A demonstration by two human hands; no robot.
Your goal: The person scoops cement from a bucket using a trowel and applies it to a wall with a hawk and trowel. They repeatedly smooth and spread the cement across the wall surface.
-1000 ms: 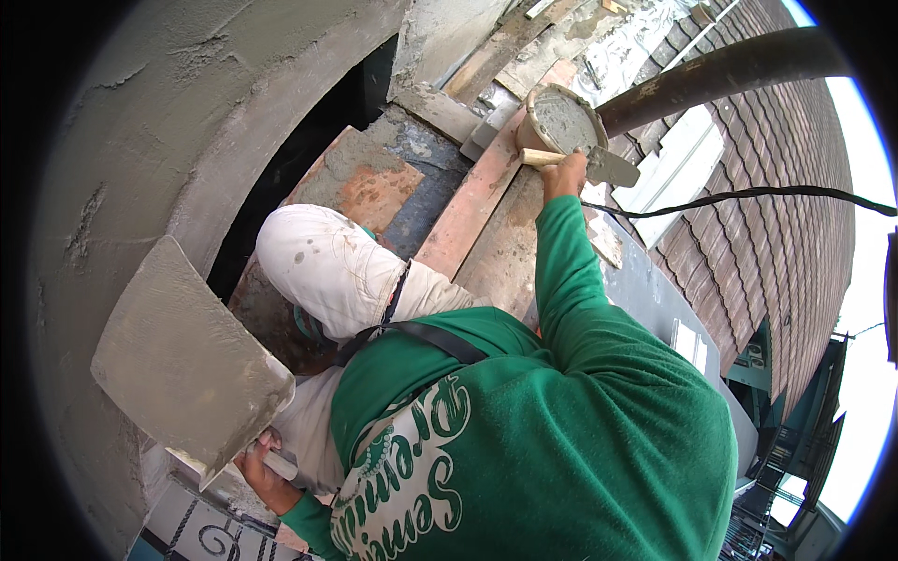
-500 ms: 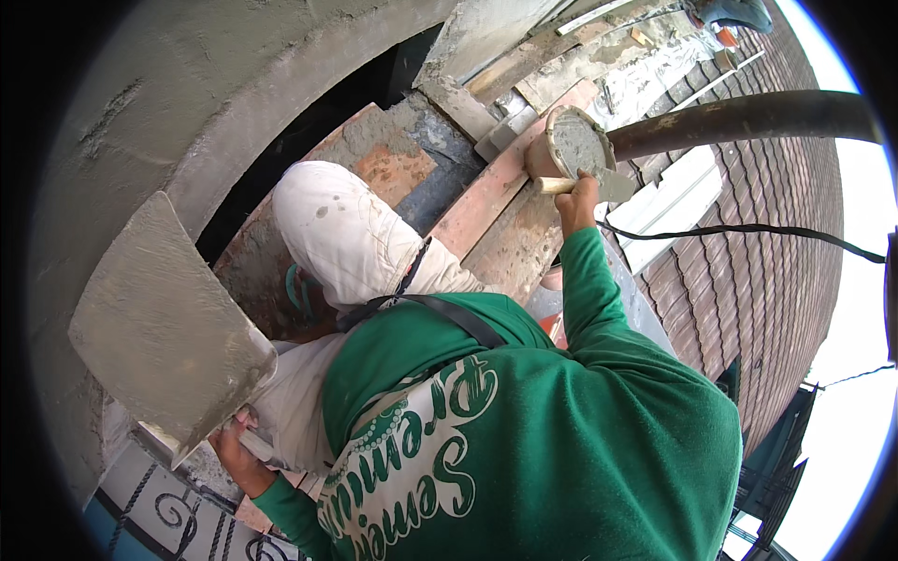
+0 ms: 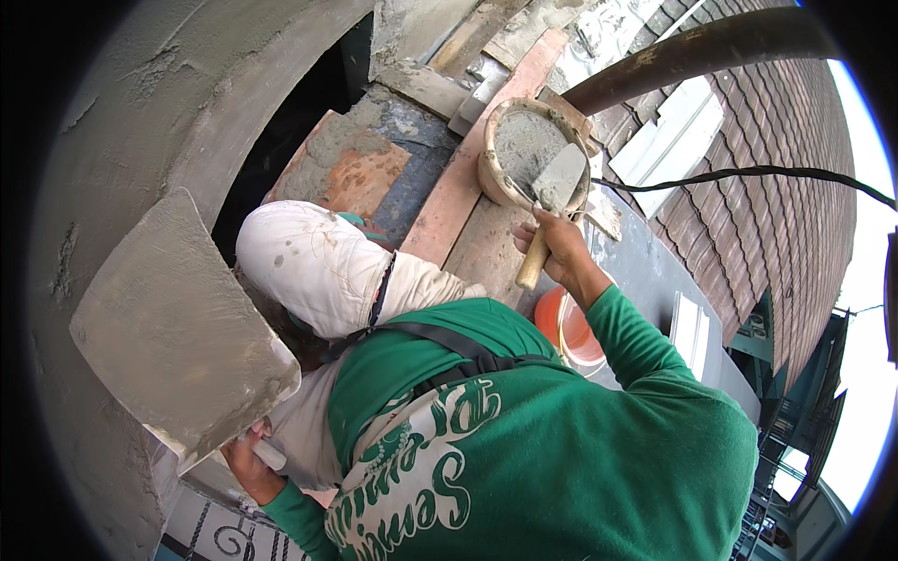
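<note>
Rough grey plastered wall (image 3: 108, 201) fills the left background and curves beside one dark opening (image 3: 299, 136). One broad, mortar-coated board (image 3: 187, 323) is at far left, tilted, in front of this wall. Left hand (image 3: 251, 463): low, beside the board's lower right corner, forearm entering from the lower edge; fingers closed around one pale handle (image 3: 268, 455). One bent knee (image 3: 304, 266) in stained white trousers lies between the two hands. Right of the knee, one reddish plank (image 3: 456, 192) runs obliquely upward to the right. Right hand (image 3: 566, 248): arm reached forward, elbow bent, fingers wrapped about one trowel (image 3: 561, 178) near its neck, wooden handle projecting back toward the body. Its single blade, smeared grey, lies over the mortar bucket (image 3: 496, 182); whether it touches the contents cannot be told. Buckets counted: two, the second an orange bucket (image 3: 550, 313) beside the right forearm. Farther right: one dark pipe (image 3: 692, 58), one black cable (image 3: 748, 171), one tiled roof (image 3: 748, 243).
</note>
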